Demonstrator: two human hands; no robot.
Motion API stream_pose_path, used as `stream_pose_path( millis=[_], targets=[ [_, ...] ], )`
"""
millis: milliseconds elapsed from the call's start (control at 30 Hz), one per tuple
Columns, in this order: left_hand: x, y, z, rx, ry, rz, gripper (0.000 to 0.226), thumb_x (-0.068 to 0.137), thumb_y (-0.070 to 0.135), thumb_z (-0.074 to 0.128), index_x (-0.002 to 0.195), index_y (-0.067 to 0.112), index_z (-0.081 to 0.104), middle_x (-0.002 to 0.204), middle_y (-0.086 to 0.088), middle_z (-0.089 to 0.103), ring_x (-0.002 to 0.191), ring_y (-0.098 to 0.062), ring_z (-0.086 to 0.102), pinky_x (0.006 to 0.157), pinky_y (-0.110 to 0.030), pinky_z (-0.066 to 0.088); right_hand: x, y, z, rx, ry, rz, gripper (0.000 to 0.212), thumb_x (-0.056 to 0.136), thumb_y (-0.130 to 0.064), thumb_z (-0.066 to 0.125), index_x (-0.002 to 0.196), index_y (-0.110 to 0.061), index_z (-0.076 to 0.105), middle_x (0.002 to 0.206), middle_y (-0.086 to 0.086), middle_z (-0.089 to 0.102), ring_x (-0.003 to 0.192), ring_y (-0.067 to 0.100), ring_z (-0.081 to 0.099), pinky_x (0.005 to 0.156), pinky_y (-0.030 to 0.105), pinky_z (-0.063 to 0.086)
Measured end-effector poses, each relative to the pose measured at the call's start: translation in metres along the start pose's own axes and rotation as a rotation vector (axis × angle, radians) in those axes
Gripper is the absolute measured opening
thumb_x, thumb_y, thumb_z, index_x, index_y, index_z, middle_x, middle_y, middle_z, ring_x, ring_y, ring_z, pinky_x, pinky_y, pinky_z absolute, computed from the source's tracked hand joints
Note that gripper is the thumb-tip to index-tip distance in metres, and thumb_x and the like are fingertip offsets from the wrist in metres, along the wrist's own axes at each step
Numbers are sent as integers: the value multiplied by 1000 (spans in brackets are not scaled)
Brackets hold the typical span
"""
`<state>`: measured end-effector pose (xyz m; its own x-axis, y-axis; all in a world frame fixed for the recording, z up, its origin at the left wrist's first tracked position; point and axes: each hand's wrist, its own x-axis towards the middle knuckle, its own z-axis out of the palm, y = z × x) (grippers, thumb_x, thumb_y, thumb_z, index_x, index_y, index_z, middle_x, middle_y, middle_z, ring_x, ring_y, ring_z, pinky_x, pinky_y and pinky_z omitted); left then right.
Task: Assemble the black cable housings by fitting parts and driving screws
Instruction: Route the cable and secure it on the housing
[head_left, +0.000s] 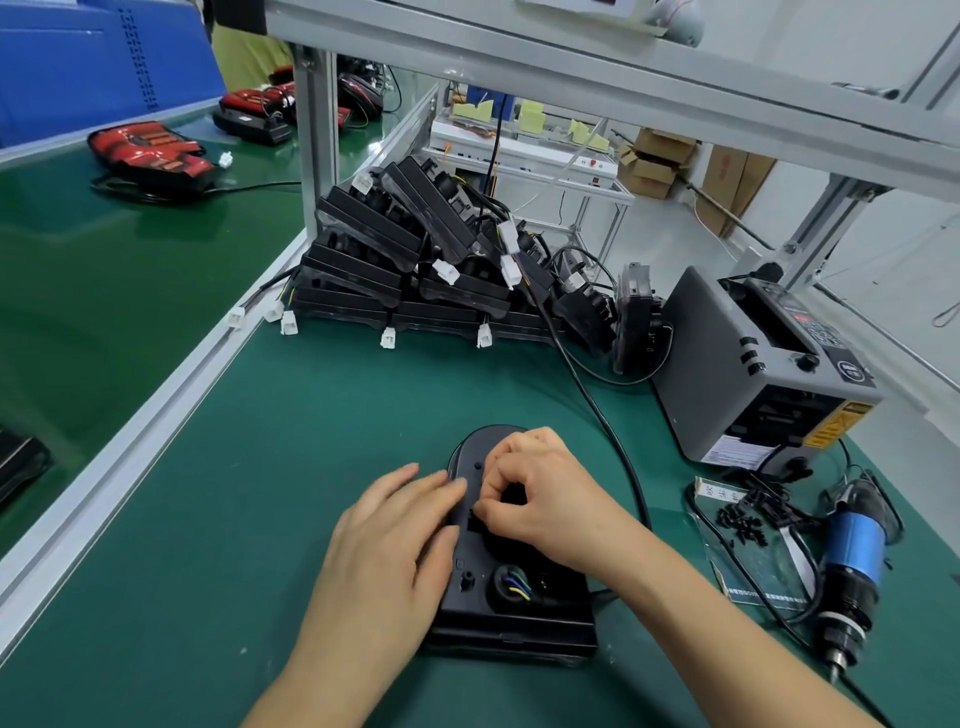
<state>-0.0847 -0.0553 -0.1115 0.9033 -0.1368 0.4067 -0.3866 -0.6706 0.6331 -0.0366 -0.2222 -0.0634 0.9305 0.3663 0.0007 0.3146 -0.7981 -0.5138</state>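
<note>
A black cable housing (511, 613) lies on the green mat in front of me, its rounded end pointing away. Coloured wires (517, 582) show in a round opening near its close end. My left hand (395, 540) rests flat on the housing's left side with straight fingers. My right hand (535, 493) sits on top of the housing with fingers curled, pinching something small and dark against it; what it is cannot be made out. A thick black cable (597, 410) curves round the right of the housing.
Several black housings with white connectors (415, 265) are piled at the back. A grey tape dispenser (753, 364) stands right. A blue electric screwdriver (852, 566) lies at the right edge beside a clear sheet with small black screws (748, 525). Red parts (150, 150) lie on the conveyor.
</note>
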Motion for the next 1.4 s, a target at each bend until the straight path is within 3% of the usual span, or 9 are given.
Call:
stream_pose_path(
  millis=[67,133,467,667,967,1133,1233,1333,1400],
  targets=[
    [-3,5,-3,148,47,128,37,81,12,45,101,24,72,114,5,65,115,-24,52,87,-42,47,0,1,0,-4,4,-6,17,79,-24,69,66,-27,59,85,-22,49,103,6,38,98,29,34],
    [-7,5,-2,260,87,190,42,76,10,38,93,23,74,112,-1,67,112,-29,49,87,-44,42,0,1,0,-1,6,-7,17,80,-24,68,67,-27,58,86,-21,49,103,7,38,98,29,34],
    [-7,-2,0,402,180,273,40,78,7,40,88,24,74,113,-3,66,112,-31,46,96,-44,30,-3,5,3,29,28,-22,14,84,-24,66,79,-29,54,93,-12,53,102,6,36,90,22,34],
    [-3,-2,4,525,99,256,58,70,6,33,108,26,72,111,-6,67,105,-38,58,93,-43,31,-8,13,5,40,88,-47,17,89,-8,56,92,-22,64,99,-14,55,109,5,37,94,13,30],
    [-1,-6,3,570,65,342,64,68,4,29,110,29,70,125,-4,63,116,-32,43,99,-43,29,-30,30,2,-81,209,-64,20,92,-12,53,102,-21,67,104,-15,57,113,6,37,100,20,31],
    [1,-6,3,525,50,348,60,62,-1,52,109,31,70,120,-2,65,117,-31,42,97,-42,28,-33,42,2,-23,225,-55,13,90,-17,58,96,-24,68,102,-18,57,111,4,40,97,13,28],
    [0,-6,4,486,24,321,68,53,-8,67,109,31,70,117,-1,66,117,-30,43,97,-41,29,-18,58,-16,76,363,85,13,88,-16,62,90,-28,64,100,-11,59,105,10,50,93,21,35],
    [-2,-7,5,458,-20,278,81,41,-12,77,109,31,70,117,0,65,118,-30,43,96,-45,40,12,76,-44,161,446,282,13,90,-20,59,101,-24,64,101,-9,60,99,13,57,84,26,40],
    [-2,-6,4,444,-31,268,81,42,-13,77,110,31,70,117,0,65,118,-29,42,90,-48,44,38,85,-57,120,436,355,30,91,-23,57,120,-18,61,121,-1,60,106,17,58,90,28,41]
  ],
)
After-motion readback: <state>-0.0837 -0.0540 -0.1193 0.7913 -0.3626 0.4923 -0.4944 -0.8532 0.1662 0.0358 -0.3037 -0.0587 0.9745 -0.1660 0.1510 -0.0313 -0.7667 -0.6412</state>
